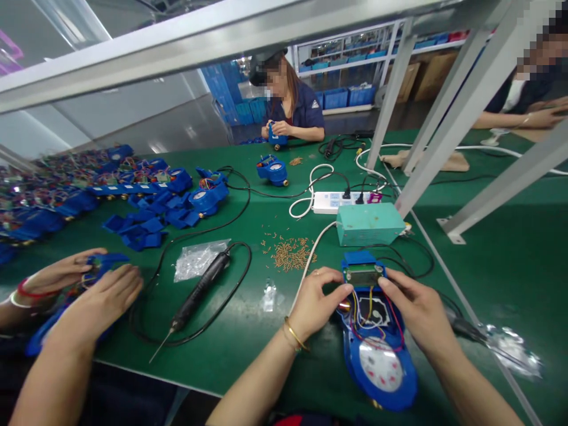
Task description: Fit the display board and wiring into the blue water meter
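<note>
A blue water meter [381, 361] lies open on the green table in front of me, with a white dial, coloured wires and a small display module [364, 274] at its far end. My left hand [316, 302] grips the meter's left side, fingers curled toward the module. My right hand [415, 307] holds the right side, fingers pressed against the housing and wires. A gold bangle sits on my left wrist.
A pile of small brass screws [290, 254], a teal box [369, 223] and a white power strip [332, 202] lie beyond the meter. An electric screwdriver [199, 290] and plastic bag [197, 258] lie to the left. A neighbour's hands [89, 284] hold a blue part. Another person works opposite. Blue housings [151, 201] pile at left.
</note>
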The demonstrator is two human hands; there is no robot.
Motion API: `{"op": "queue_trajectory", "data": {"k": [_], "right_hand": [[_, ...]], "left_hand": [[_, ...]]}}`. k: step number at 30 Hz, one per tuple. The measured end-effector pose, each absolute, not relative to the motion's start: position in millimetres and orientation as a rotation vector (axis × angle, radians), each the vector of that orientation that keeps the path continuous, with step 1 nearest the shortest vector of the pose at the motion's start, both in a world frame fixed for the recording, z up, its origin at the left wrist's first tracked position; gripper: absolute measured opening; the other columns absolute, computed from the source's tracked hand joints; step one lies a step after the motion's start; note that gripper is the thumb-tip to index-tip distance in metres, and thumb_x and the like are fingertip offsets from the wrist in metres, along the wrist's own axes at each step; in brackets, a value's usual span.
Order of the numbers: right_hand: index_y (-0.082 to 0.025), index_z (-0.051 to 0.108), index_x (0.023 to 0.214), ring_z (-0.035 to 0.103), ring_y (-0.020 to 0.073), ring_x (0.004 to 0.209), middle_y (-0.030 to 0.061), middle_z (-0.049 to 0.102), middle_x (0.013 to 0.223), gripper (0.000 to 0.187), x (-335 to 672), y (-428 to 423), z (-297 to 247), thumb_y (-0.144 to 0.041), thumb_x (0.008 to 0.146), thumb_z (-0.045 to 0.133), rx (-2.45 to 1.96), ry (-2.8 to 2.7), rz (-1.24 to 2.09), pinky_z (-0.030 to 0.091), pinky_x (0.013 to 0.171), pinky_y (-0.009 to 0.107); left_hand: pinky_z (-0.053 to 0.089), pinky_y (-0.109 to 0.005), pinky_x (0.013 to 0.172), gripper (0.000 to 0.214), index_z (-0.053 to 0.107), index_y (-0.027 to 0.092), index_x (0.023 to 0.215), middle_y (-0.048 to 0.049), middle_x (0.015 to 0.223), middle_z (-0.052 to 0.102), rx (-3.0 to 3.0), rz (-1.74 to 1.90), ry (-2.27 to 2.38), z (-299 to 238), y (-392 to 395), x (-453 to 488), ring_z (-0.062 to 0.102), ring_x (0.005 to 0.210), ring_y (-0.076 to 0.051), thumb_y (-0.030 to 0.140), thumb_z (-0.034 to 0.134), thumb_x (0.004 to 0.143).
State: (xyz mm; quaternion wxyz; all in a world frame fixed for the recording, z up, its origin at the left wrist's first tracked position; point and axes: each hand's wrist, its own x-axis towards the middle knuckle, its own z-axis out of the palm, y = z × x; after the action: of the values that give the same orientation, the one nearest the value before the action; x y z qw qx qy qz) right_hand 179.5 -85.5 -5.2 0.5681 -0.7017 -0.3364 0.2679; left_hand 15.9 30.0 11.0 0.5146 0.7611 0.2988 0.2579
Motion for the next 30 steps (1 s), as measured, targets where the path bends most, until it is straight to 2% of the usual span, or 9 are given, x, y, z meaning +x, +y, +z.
{"op": "queue_trajectory", "data": {"k": [4,9,12,13,16,21,30], "right_hand": [[-0.019,0.076,0.100,0.071,0.0237,0.087,0.0085,0.075,0.096,0.042,172.7,-89.7,9.8,-0.054,0.078,0.071,-1.622,-0.798,0.600,0.059,0.083,0.036],[-0.018,0.073,0.095,0.071,0.0198,0.068,0.0078,0.075,0.083,0.043,159.7,-90.7,16.3,-0.055,0.073,0.077,-1.582,-0.659,0.615,0.062,0.067,0.029],[-0.018,0.072,0.093,0.069,0.0177,0.060,0.0066,0.074,0.078,0.042,155.6,-91.4,13.6,-0.054,0.071,0.079,-1.604,-0.587,0.553,0.062,0.061,0.027],[-0.018,0.072,0.092,0.069,0.0172,0.059,0.0062,0.074,0.077,0.041,154.9,-92.0,12.8,-0.053,0.070,0.079,-1.610,-0.577,0.530,0.062,0.060,0.026],[-0.019,0.071,0.092,0.069,0.0159,0.058,0.0053,0.074,0.075,0.039,153.2,-93.8,12.3,-0.051,0.070,0.079,-1.619,-0.585,0.478,0.062,0.059,0.022],[-0.018,0.070,0.091,0.072,0.0169,0.062,0.0073,0.076,0.080,0.038,148.4,-95.2,15.6,-0.050,0.072,0.077,-1.611,-0.618,0.430,0.062,0.060,0.021],[-0.015,0.068,0.095,0.072,0.0197,0.060,0.0108,0.077,0.084,0.047,143.1,-100.5,15.5,-0.057,0.073,0.076,-1.681,-0.567,0.360,0.063,0.062,0.026]], "left_hand": [[0.050,-0.031,0.084,0.015,0.075,0.016,0.087,-0.0053,0.088,0.072,1.707,0.685,0.753,15.6,25.0,17.3,0.064,0.086,-0.019,0.030,0.069,0.085],[0.050,-0.026,0.069,0.021,0.068,0.017,0.104,-0.0014,0.082,0.067,1.453,0.659,0.800,22.0,12.7,13.4,0.061,0.075,-0.015,0.028,0.065,0.087],[0.048,-0.027,0.075,0.007,0.065,0.017,0.087,-0.0012,0.081,0.063,1.434,0.819,0.919,18.0,3.9,11.8,0.059,0.079,-0.015,0.024,0.064,0.087],[0.048,-0.028,0.079,0.009,0.064,0.017,0.079,-0.0017,0.081,0.063,1.446,0.863,0.943,16.3,1.2,11.4,0.059,0.082,-0.015,0.022,0.064,0.086],[0.047,-0.032,0.086,0.013,0.067,0.017,0.070,-0.0034,0.087,0.063,1.470,0.911,0.956,13.8,-5.9,11.1,0.061,0.089,-0.018,0.020,0.068,0.083],[0.046,-0.036,0.092,0.005,0.075,0.021,0.076,-0.0041,0.097,0.062,1.602,0.993,1.013,17.8,-15.8,12.7,0.059,0.099,-0.021,0.016,0.076,0.077],[0.043,-0.039,0.086,0.013,0.079,0.028,0.079,-0.0025,0.100,0.067,1.898,0.993,0.971,19.5,-27.7,12.8,0.058,0.095,-0.021,0.016,0.079,0.078]]}}
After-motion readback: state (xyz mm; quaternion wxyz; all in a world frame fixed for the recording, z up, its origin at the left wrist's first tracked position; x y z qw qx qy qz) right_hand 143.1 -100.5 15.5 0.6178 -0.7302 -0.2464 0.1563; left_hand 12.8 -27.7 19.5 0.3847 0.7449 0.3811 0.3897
